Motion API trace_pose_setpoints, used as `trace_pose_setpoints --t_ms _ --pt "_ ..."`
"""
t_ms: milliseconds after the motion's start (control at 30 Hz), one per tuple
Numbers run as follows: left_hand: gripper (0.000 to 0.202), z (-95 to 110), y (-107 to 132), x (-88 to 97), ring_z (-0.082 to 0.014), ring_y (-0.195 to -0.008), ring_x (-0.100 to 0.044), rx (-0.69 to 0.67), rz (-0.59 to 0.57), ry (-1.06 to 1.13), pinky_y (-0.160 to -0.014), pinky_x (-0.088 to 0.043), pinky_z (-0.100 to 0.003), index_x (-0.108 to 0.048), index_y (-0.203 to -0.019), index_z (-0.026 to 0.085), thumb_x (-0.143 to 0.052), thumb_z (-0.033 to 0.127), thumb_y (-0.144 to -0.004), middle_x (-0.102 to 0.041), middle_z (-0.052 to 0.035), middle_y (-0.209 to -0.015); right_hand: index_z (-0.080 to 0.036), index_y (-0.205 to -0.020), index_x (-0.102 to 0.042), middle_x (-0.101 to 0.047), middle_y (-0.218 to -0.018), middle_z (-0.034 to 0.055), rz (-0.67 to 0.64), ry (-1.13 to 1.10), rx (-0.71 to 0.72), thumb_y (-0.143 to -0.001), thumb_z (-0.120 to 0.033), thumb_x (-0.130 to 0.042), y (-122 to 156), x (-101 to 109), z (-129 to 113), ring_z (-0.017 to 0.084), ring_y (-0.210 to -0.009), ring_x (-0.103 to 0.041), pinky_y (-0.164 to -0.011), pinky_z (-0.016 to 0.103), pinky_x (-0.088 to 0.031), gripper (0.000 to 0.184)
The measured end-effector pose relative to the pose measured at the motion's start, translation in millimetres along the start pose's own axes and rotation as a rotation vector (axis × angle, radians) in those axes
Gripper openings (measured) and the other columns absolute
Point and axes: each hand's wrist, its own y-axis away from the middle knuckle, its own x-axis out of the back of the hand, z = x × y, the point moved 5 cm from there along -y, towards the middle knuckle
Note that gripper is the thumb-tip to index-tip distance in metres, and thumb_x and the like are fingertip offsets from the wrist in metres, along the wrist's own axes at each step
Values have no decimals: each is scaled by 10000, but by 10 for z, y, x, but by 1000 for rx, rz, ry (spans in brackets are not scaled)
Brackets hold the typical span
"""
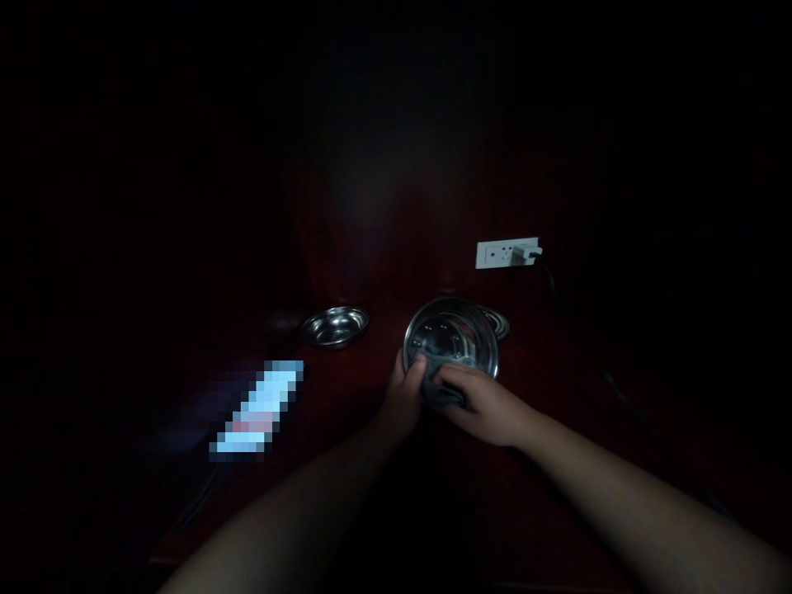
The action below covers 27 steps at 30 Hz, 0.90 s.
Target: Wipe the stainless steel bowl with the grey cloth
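A shiny stainless steel bowl (446, 326) is tilted so its inside faces me. My left hand (405, 392) grips its near left rim, thumb over the edge. My right hand (479, 400) is closed on a dark grey cloth (440, 388), which lies against the bowl's near inner rim and hangs over it. The right fingertips are partly hidden in the cloth. Behind the bowl, to the right, part of another round metal piece (498, 323) with ringed edges shows; the bowl covers the rest.
A shallow metal dish (336, 327) rests on the dark red table (365, 375) at left. Nearer lies a lit, pixelated screen (260, 408), with a cable below it. A white wall socket (507, 253) holds a plug; its dark cord runs down the right side. The surroundings are very dark.
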Motion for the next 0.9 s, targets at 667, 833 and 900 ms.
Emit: trace_pose_setpoints --t_ms 667,833,900 --pt "398 77 82 -75 -212 -1033 -568 -34 -79 -129 -931 -411 -340 -537 -1119 183 -501 458 -834 -625 -73 -1095 -207 -1062 -576 -643 -957 54 3 -67 -12 -857 -220 -505 1 33 -56 177 -867 -583 -795 329 -441 217" --pt "414 66 69 -59 -209 -998 -577 -23 -59 -128 -912 -419 -332 -551 -1092 162 -511 474 -823 -632 -83 -1064 -197 -923 -586 -616 -883 52 55 -15 63 -844 -185 -507 -11 56 -90 179 -857 -548 -794 332 -425 112" --pt "424 51 61 -53 -211 -990 -579 -12 -52 -103 -913 -418 -336 -558 -1085 162 -523 484 -810 -634 -83 -1056 -198 -847 -559 -597 -859 42 67 -12 60 -812 -168 -543 -11 60 -95 175 -843 -535 -782 324 -420 50"
